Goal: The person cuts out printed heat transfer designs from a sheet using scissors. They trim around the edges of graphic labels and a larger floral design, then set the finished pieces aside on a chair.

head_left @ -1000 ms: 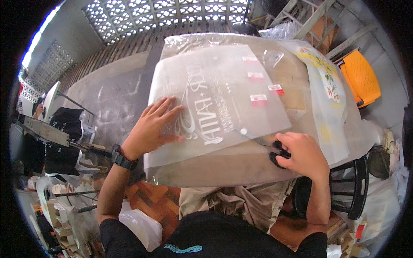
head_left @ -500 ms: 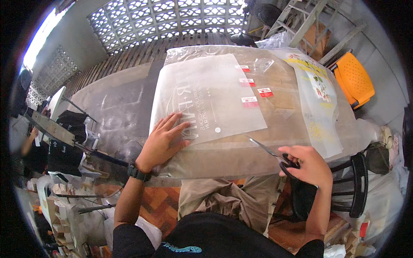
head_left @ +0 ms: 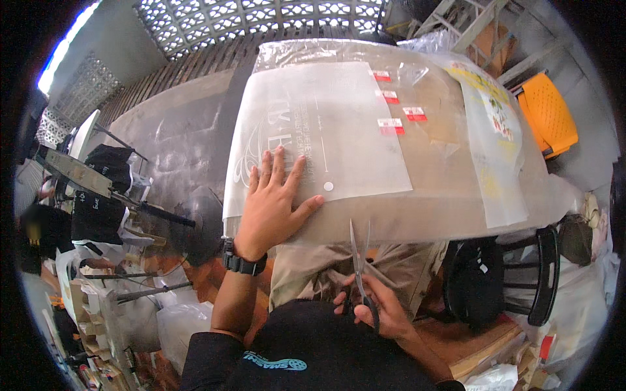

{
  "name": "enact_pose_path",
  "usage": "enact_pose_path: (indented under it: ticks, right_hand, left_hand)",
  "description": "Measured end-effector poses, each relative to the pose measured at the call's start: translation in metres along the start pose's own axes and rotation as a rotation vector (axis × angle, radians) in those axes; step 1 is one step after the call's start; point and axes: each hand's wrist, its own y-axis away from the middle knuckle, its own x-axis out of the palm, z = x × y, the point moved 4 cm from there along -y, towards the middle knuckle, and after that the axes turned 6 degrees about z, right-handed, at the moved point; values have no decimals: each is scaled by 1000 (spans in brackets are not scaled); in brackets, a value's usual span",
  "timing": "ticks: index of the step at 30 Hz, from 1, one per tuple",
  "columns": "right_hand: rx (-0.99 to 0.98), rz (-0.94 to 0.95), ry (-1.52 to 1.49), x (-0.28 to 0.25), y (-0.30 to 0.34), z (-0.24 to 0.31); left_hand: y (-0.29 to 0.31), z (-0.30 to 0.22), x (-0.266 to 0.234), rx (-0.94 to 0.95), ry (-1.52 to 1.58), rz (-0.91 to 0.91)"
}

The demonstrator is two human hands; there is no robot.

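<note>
A translucent sheet with white printed lettering [head_left: 365, 143] lies on the plastic-covered table [head_left: 443, 212]. My left hand [head_left: 279, 205] rests flat on its near left part, fingers spread, hiding some of the print. Close to my body, below the table's near edge, my right hand [head_left: 381, 311] grips a pair of scissors [head_left: 358, 264] by its dark handles. The scissors point away from me with blades apart, tips near the table edge and nothing between them. Several red-and-white labels [head_left: 391, 126] lie under or beside the sheet's right edge.
At the table's right lies another translucent sheet with a yellow print [head_left: 495, 163]. An orange chair [head_left: 548, 114] stands beyond it, a black chair [head_left: 541, 277] at the near right. A ladder [head_left: 479, 26] leans at the back. Dark garments [head_left: 98, 221] sit at the left near another person.
My right hand has drawn the scissors left and toward my body, and their blades have spread. My left hand remains flat on the sheet, while the view has shifted.
</note>
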Motion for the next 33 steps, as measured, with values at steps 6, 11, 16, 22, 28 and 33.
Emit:
enact_pose_path:
  ticks: [6,11,16,22,28,33]
  right_hand:
    - [2,-39,15,14,-10,16]
    - [43,-158,94,25,-19,16]
    - [19,-237,79,31,-25,17]
    - [47,-305,183,36,-26,20]
    - [43,-305,238,33,-26,16]
    - [48,-317,200,36,-26,19]
  left_hand:
    - [26,-1,-4,14,62,-24]
    - [35,-7,-3,0,125,-45]
    - [40,-7,-3,24,155,-56]
    - [42,-5,-3,26,161,-65]
    - [41,-5,-3,52,119,-113]
    - [41,-6,-4,50,113,-116]
